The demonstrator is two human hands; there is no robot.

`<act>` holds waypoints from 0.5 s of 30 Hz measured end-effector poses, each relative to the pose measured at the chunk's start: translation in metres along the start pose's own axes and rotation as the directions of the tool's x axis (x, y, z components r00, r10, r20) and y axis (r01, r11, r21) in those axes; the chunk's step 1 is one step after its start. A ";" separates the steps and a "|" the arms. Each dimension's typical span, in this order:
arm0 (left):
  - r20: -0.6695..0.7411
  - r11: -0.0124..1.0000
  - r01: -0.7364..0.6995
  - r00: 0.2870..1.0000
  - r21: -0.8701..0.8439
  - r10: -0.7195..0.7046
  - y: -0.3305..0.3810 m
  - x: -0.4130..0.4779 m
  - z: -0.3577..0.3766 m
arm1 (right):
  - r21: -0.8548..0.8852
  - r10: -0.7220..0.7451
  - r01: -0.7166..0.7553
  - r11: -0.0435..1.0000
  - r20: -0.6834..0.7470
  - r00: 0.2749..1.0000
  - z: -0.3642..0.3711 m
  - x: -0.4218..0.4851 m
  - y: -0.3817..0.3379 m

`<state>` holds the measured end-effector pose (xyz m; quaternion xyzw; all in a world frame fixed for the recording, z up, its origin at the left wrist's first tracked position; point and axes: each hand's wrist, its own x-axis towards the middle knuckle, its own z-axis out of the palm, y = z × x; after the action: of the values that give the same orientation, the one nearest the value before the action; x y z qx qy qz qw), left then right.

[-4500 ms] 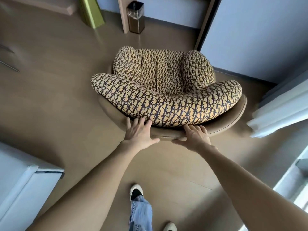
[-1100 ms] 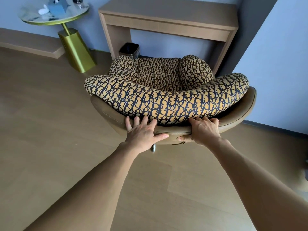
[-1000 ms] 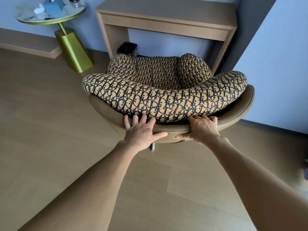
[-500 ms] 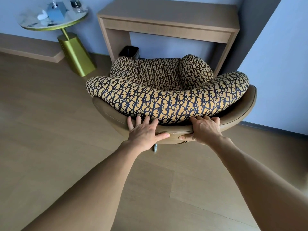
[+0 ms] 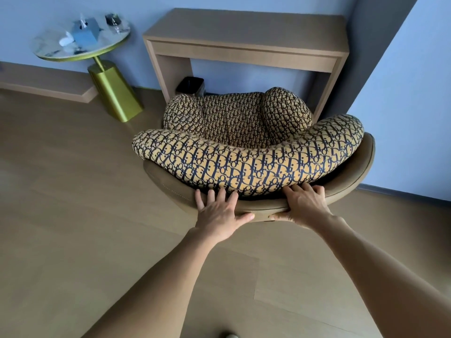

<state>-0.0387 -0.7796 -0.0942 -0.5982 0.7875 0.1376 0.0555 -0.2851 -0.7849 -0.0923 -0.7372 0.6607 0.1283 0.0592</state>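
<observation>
A low armchair with a tan shell [image 5: 168, 184] and a yellow-and-navy patterned cushion [image 5: 249, 164] stands in front of me, its back toward me. My left hand [image 5: 219, 213] lies flat on the back rim, fingers straight and spread, thumb out to the right. My right hand [image 5: 302, 203] grips the rim beside it, fingers over the top edge against the cushion and thumb under the rim. The chair's seat faces a wooden desk [image 5: 244, 37], its front close to the desk's opening.
A small dark waste bin [image 5: 191, 85] sits under the desk's left side. A round marble-top side table on a gold base [image 5: 114, 93] stands to the left with a tissue box [image 5: 85, 32] on it. Blue walls close in behind and at the right. Wooden floor extends to the left.
The chair has travelled from the open floor to the desk, with both hands kept on its back rim. In the last second the chair sits slightly closer to the desk's opening.
</observation>
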 end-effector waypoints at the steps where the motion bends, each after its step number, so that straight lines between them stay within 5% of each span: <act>1: 0.019 1.000 -0.008 1.000 0.008 0.008 0.000 -0.002 -0.004 | 0.006 -0.001 0.001 1.000 0.013 1.000 -0.002 -0.001 0.000; 9: 0.148 0.993 -0.098 0.983 -0.072 0.108 -0.025 -0.024 -0.066 | 0.116 0.009 -0.012 0.993 0.023 1.000 -0.049 -0.025 -0.005; 15: -0.013 0.988 -0.031 0.999 -0.154 0.029 -0.058 -0.046 -0.159 | 0.248 0.056 -0.036 0.968 -0.073 0.996 -0.144 -0.021 -0.035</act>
<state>0.0420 -0.7965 0.0606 -0.5895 0.7838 0.1956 0.0026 -0.2368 -0.7978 0.0491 -0.7130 0.6904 0.0172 0.1208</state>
